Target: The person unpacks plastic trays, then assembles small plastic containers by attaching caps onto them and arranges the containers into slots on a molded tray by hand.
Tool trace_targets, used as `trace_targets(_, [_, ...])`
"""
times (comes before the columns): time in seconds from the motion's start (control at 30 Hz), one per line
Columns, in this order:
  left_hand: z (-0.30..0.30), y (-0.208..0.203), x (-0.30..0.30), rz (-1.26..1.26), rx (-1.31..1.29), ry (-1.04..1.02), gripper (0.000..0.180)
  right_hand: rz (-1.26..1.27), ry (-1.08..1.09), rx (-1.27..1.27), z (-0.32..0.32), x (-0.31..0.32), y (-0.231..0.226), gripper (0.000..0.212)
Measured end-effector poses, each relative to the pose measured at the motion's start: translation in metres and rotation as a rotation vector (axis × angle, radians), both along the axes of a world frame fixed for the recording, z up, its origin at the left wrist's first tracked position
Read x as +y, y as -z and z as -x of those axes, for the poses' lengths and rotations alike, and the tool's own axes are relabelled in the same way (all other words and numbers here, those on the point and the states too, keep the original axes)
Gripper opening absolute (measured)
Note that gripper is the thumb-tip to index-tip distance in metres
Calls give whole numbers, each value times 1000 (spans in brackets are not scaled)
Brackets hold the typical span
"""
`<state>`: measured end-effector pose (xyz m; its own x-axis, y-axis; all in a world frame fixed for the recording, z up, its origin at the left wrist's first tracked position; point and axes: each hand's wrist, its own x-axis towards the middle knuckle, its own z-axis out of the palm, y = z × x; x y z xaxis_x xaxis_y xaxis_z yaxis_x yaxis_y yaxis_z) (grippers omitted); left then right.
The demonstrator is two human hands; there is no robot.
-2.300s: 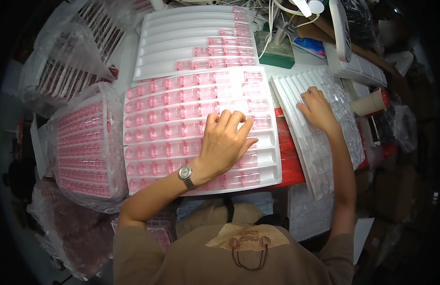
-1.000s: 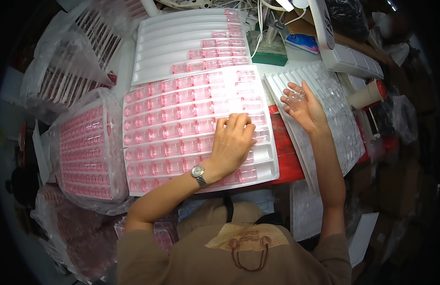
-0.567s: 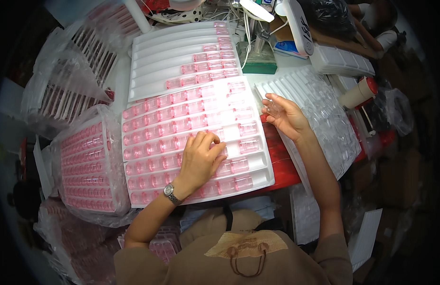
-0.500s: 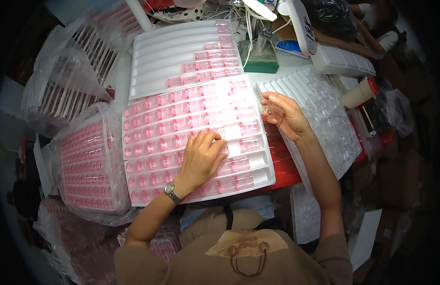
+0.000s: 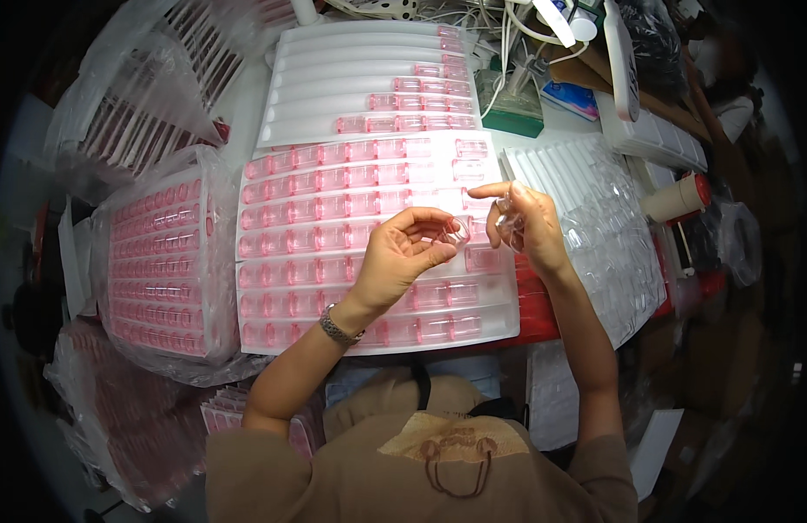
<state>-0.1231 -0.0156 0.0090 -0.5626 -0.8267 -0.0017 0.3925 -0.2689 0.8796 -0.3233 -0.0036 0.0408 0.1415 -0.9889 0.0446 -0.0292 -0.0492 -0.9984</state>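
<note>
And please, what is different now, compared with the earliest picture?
The left hand, earlier spread over the front tray, has turned and now pinches a small clear piece. The right hand has moved left from the ribbed tray to the front tray's right edge and holds clear pieces. The rear tray stayed as it was.

Pink-tinged piece (image 5: 457, 232): pinched above white tray (image 5: 501, 297) | clear plastic (image 5: 509, 223): gripped nearby, possibly several parts

Centrally, near tray (image 5: 501, 298) with small containers (image 5: 334, 181) in its rows; behind it, far tray (image 5: 334, 80); to the left, bagged tray (image 5: 159, 272); to the right, ridged tray (image 5: 556, 172) bearing plastic pieces (image 5: 600, 235), with canister (image 5: 669, 200) farther right.
</note>
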Motion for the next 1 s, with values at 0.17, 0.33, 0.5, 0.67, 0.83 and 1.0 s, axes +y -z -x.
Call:
trace_targets(0.17, [-1, 1, 1, 151, -1, 99, 29, -154, -178, -138, -5, 9, -9, 66])
trace_targets(0.33, [-10, -11, -5, 147, -59, 279, 28, -174, -439, -234, 7, 7, -20, 52])
trace_targets(0.5, [-12, -5, -13, 118, -96, 220, 33, -245, -192, -406, 6, 4, -5, 32])
trace_targets(0.67, [-16, 2, -10, 105, -106, 192, 29, -311, -192, -468, 2, 8, 9, 34])
trace_targets(0.83, [-7, -7, -10, 137, -65, 233, 29, -259, -170, -349, 6, 10, 3, 30])
trace_targets(1.0, [-21, 4, 2, 58, -255, 341, 26, 229, -196, 493, -6, 11, -7, 24])
